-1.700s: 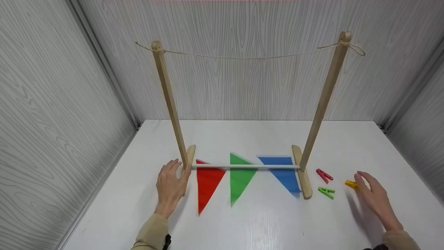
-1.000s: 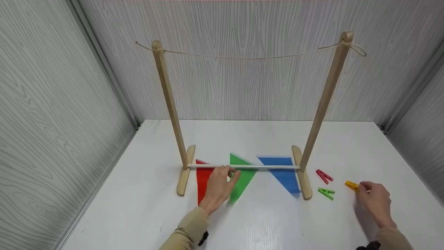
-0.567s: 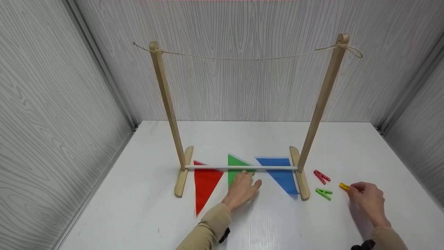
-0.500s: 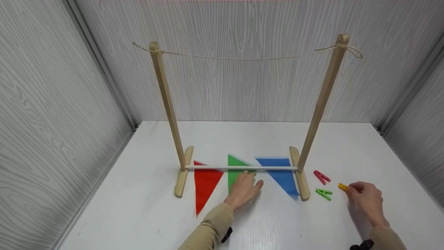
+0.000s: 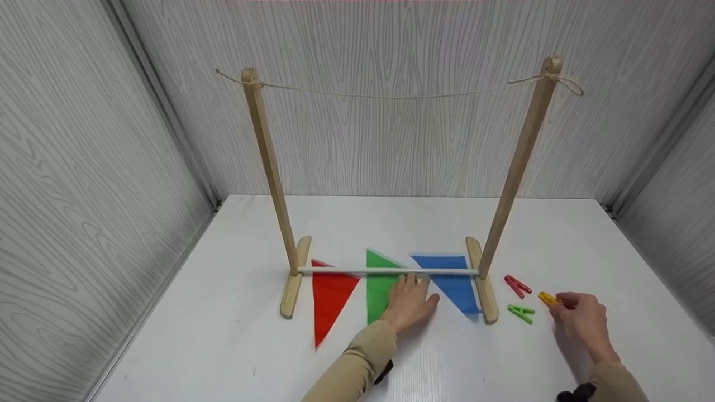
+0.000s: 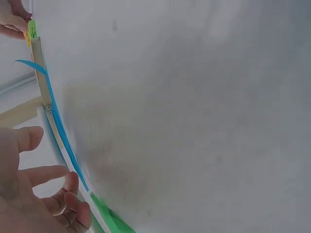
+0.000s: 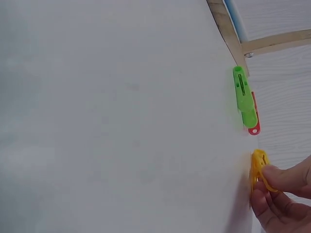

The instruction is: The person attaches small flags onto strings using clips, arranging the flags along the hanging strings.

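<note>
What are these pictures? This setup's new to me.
No machine: a person uses bare hands. The wide pictures come from a head camera, the others from left and right wrist cameras. A wooden frame with beige string across its top stands on a white table. By it lie a red triangular flag, green triangular flag, blue triangular flag, red plastic clothespin and green plastic clothespin. The right hand pinches a yellow plastic clothespin; the left hand, near the green flag, holds nothing.

A white tabletop (image 5: 190, 340) meets a pale grey back wall (image 5: 402, 151) with wavy wood-grain lines. A left wall (image 5: 78, 167) and right wall (image 5: 681, 240) share that grain. Grey strips (image 5: 160, 100) line both corners. Light leaves a soft sheen on the tabletop's near part.
</note>
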Action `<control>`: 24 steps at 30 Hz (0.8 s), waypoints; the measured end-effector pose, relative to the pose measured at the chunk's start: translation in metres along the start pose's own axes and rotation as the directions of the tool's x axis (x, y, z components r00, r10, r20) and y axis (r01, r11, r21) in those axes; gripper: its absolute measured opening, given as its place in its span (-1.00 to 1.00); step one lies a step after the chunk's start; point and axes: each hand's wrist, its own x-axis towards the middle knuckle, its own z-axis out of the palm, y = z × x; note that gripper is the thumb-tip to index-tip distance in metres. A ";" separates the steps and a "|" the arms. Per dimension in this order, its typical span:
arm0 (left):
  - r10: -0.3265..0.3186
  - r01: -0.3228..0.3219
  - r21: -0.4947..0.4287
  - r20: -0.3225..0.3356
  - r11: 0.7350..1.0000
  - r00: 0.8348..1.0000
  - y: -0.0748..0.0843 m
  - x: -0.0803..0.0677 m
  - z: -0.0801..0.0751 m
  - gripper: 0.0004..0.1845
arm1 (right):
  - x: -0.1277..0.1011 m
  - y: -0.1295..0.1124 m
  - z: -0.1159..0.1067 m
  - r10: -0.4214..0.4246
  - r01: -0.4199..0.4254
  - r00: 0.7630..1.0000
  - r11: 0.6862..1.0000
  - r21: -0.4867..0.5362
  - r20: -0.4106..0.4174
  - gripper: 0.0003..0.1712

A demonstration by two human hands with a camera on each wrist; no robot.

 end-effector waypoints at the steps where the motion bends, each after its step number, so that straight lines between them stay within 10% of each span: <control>1: -0.005 0.005 0.008 0.019 1.000 1.000 0.001 0.000 0.001 -0.51 | 0.000 0.000 0.000 0.004 -0.004 1.000 1.000 0.001 0.004 -0.45; 24: 0.018 -0.029 0.111 0.098 0.993 0.995 0.007 0.002 0.007 -0.43 | -0.001 0.007 -0.004 -0.001 0.002 1.000 0.996 -0.091 0.017 -0.37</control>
